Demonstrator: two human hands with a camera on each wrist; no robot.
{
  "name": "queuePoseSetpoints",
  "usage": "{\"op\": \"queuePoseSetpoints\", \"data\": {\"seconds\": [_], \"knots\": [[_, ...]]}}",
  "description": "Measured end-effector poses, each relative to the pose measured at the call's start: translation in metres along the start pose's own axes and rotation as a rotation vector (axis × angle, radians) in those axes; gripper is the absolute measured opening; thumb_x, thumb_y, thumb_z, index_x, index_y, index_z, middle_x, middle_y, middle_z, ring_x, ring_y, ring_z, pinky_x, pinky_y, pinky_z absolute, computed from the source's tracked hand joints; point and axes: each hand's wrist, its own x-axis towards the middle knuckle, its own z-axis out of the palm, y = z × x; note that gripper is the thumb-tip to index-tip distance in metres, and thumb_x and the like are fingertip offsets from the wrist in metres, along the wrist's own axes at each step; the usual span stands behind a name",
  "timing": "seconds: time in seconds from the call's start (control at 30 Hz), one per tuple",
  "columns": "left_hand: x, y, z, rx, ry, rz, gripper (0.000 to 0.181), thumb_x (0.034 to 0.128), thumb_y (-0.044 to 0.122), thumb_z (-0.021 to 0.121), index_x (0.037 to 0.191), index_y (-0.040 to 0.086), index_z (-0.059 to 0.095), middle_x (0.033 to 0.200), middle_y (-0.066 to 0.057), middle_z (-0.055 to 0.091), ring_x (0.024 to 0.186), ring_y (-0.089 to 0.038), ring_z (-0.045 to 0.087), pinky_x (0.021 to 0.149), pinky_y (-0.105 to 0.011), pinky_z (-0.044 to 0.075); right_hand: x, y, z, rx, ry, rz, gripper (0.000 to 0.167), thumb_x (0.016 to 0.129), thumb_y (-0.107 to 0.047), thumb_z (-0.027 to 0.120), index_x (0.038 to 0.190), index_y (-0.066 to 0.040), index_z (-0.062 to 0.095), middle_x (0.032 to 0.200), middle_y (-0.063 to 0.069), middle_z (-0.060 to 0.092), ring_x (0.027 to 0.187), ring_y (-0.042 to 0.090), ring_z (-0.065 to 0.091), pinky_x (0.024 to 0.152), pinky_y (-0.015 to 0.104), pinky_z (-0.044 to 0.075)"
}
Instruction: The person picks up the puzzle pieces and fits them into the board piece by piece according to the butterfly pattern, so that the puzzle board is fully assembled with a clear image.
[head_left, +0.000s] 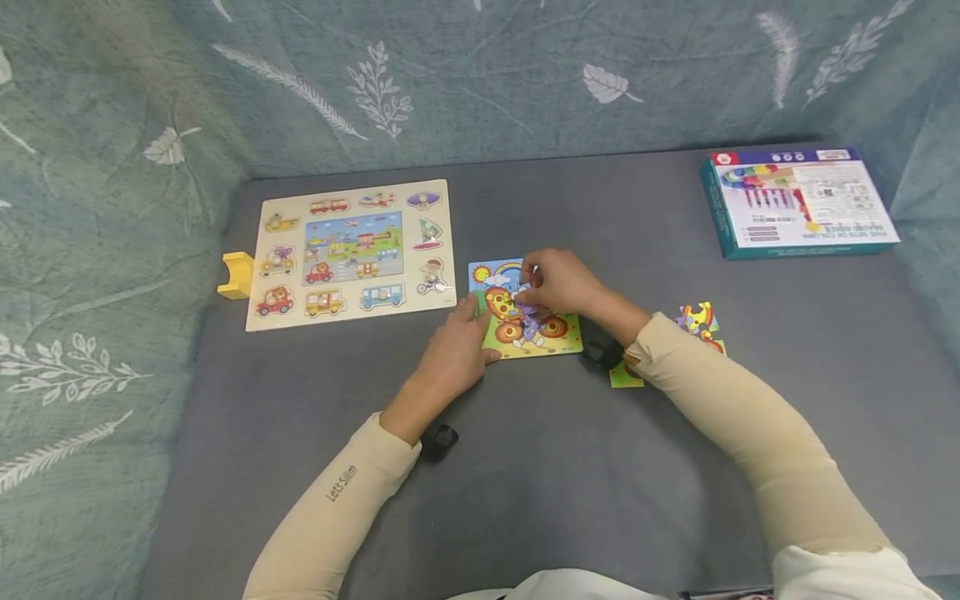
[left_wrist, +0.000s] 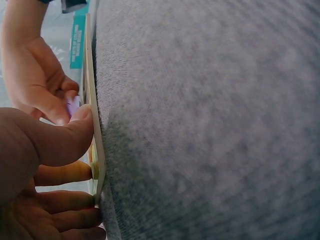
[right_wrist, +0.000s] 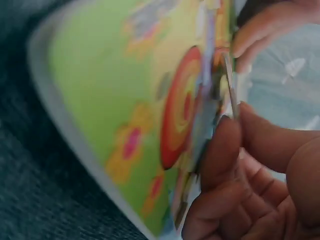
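Note:
A small, bright jigsaw board (head_left: 562,342) with a cartoon figure on a bicycle lies flat on the grey table. My left hand (head_left: 454,343) rests along its left edge, the thumb (left_wrist: 80,132) against the near edge and the fingers fairly straight. Over the upper part of the picture, my right hand (head_left: 562,283) pinches a puzzle piece (left_wrist: 73,105) between thumb and fingertips. The piece looks purple from the left wrist and shows thin and edge-on from the right wrist. Part of the board is hidden under the right hand.
Loose puzzle pieces (head_left: 699,319) lie right of the board, partly behind the right forearm, with a green piece (head_left: 626,377) nearer. A wooden vehicle puzzle (head_left: 352,312) lies at the left beside a yellow holder (head_left: 237,276). A teal-sided box (head_left: 813,248) sits back right.

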Motion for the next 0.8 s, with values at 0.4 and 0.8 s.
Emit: {"op": "queuePoseSetpoints", "data": {"seconds": [0.4, 0.8], "knots": [[-0.002, 0.002, -0.001, -0.005, 0.014, -0.001, 0.064, 0.0871, 0.028, 0.070, 0.139, -0.001, 0.048, 0.155, -0.023, 0.028, 0.141, -0.039, 0.032, 0.101, -0.054, 0.045, 0.001, 0.001, 0.008, -0.173, 0.069, 0.020, 0.032, 0.081, -0.037, 0.076, 0.069, -0.013, 0.059, 0.066, 0.001, 0.059, 0.060, 0.018, 0.052, 0.057, 0.029, 0.039], [0.000, 0.005, -0.003, 0.014, -0.007, -0.011, 0.065, 0.0853, 0.027, 0.072, 0.138, -0.002, 0.048, 0.154, -0.024, 0.029, 0.141, -0.040, 0.031, 0.108, -0.052, 0.039, -0.024, 0.016, -0.007, -0.132, 0.111, -0.027, 0.025, 0.085, -0.030, 0.072, 0.071, -0.014, 0.060, 0.059, -0.002, 0.056, 0.055, 0.015, 0.049, 0.055, 0.028, 0.036]]}}
